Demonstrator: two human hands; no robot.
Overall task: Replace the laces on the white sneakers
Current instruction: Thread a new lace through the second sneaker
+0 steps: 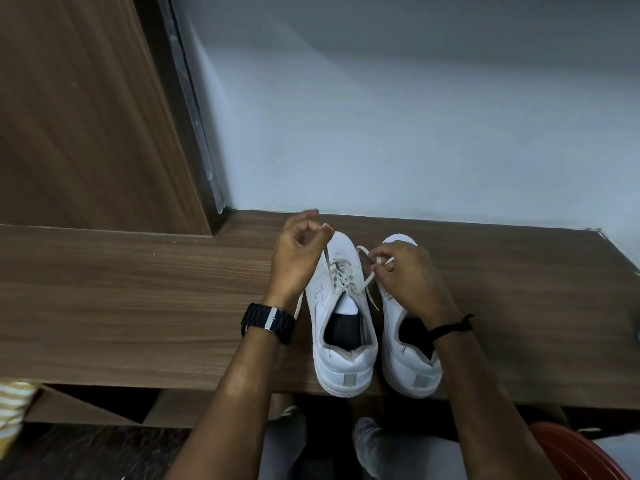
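Both forearms reaching up from bottom of frame, left hand (300, 252) and right hand (408, 271) mid-frame, fingers curled, pinching.

Two white sneakers stand side by side on wooden table (138, 306), heels at its near edge. Left sneaker (341, 327) laced; right sneaker (408, 348) just beside it. Left hand (298, 258) pinches one end of lace (346, 278), raised over left sneaker's toe. Right hand (405, 271), over right sneaker, pinches the other end. Black watch (268, 322) on left wrist.
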